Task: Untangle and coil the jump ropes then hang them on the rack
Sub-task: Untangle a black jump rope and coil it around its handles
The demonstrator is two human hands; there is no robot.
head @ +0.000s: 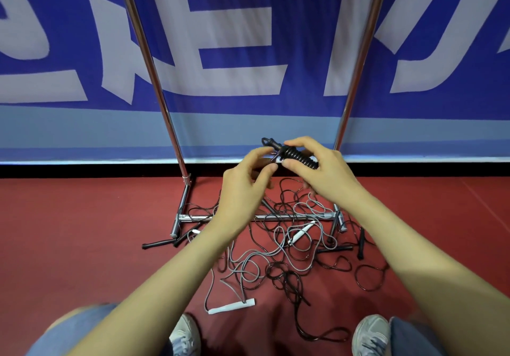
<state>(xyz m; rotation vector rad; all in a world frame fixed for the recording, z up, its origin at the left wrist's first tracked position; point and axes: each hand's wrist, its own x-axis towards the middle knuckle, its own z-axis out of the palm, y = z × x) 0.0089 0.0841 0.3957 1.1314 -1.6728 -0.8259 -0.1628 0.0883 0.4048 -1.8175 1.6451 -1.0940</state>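
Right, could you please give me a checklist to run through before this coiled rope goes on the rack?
1. Bundle held by both the left hand and the right hand: ok.
2. Bundle's wrap finished: cannot tell; a short loop sticks out at its left end.
3. Rack standing on the floor: ok.
4. Rack's top rail in view: not ok; it is out of frame.
5. Pile on the floor untangled: not ok; black and grey ropes are knotted together across the base bar.
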